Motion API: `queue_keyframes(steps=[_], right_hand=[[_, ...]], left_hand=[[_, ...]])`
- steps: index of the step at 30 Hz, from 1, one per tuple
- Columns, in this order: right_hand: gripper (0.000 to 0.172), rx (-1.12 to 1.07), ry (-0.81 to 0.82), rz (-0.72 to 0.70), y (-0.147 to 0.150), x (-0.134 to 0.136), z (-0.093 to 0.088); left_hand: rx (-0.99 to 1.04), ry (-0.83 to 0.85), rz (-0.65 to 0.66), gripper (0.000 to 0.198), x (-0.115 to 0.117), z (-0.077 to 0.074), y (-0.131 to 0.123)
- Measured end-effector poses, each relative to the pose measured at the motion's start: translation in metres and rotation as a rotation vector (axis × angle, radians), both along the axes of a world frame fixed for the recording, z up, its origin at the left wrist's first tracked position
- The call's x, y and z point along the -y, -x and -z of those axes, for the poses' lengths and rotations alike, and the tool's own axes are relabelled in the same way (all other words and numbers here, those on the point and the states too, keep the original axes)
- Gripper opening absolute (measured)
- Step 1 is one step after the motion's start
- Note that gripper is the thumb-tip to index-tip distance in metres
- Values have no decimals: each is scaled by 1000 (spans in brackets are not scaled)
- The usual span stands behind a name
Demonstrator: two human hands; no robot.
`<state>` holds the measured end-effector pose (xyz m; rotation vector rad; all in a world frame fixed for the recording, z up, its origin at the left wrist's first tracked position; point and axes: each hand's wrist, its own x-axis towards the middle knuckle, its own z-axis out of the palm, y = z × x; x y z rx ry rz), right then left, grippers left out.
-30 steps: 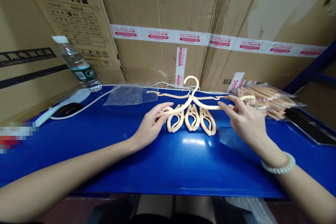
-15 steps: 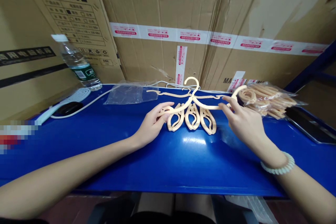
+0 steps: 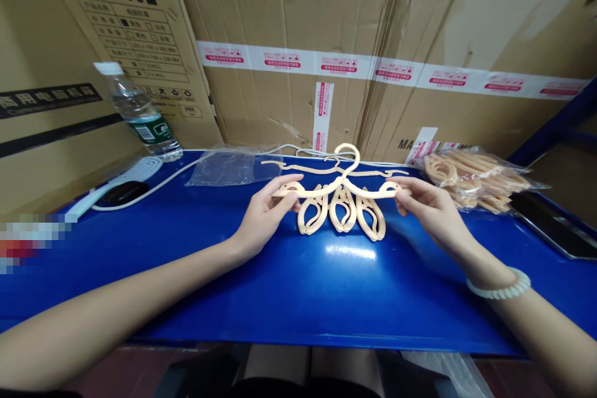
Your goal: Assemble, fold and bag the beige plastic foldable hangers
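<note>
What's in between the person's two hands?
In the head view, an unfolded hanger spans from the left hand to the right hand; three folded hangers lie there too.

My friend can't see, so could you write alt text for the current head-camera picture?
A person's left hand and right hand hold an opened cream hanger by its ends over a blue table. Three folded hangers and another opened hanger lie there. A water bottle stands at left; bagged cream pieces lie at right.
</note>
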<state>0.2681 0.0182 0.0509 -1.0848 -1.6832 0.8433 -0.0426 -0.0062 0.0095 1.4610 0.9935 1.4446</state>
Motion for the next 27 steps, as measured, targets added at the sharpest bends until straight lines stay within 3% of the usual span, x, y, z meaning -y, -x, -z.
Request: queue_keyframes(steps=[4, 7, 10, 15, 17, 20, 23, 27], right_hand=[[31, -227, 76, -29, 10, 6, 4], [42, -280, 124, -53, 25, 15, 8], [39, -300, 157, -131, 38, 25, 11], [20, 74, 120, -350, 47, 37, 8], [20, 183, 108, -393, 46, 39, 7], [29, 201, 117, -403, 44, 39, 6], [35, 198, 95, -378, 43, 39, 7], [35, 181, 102, -371, 45, 42, 5]], left_hand=[[79, -11, 55, 41, 3, -2, -3], [25, -18, 121, 43, 9, -4, -9], [-38, -33, 173, 43, 15, -3, -15], [-81, -38, 204, 44, 18, -1, -19], [-63, -36, 194, 48, 18, -2, -19], [16, -11, 171, 49, 17, -2, -19], [77, 8, 142, 37, 18, -2, -18], [-89, -52, 148, 15, 22, -1, -17]])
